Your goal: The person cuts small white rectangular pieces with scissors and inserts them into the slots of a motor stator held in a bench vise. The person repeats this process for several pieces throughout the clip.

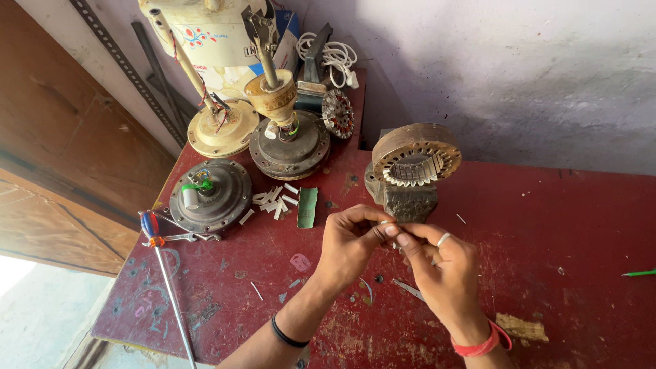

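1. A worn red counter (560, 225) fills most of the view, scratched and flecked with paint, with a pale wall behind it.
2. At the far left stand fan parts: a cream motor housing (219, 130) on a rod, a dark rusty motor (288, 147) with a shaft standing up, and nearer, a grey round motor cover (210, 195) with a green-wired part on top.
3. Right of centre a ring-shaped stator core (415, 160), with pale slot liners showing around its inner teeth, sits tilted on a metal block (408, 201), just beyond the hands.
4. A long screwdriver (164, 280) with a red and blue handle lies along the near left edge.
5. The left hand (348, 246), black band at the wrist, and the right hand (444, 270), ring on one finger and red band at the wrist, meet near the middle.
6. Both grips are pressed together, pinching a small pale strip (387, 223) between thumbs and fingertips, just near of the block; little of it shows.
7. A green folded sheet (307, 207) and a scatter of white cut pieces (273, 200) lie left of the hands, well clear of them.
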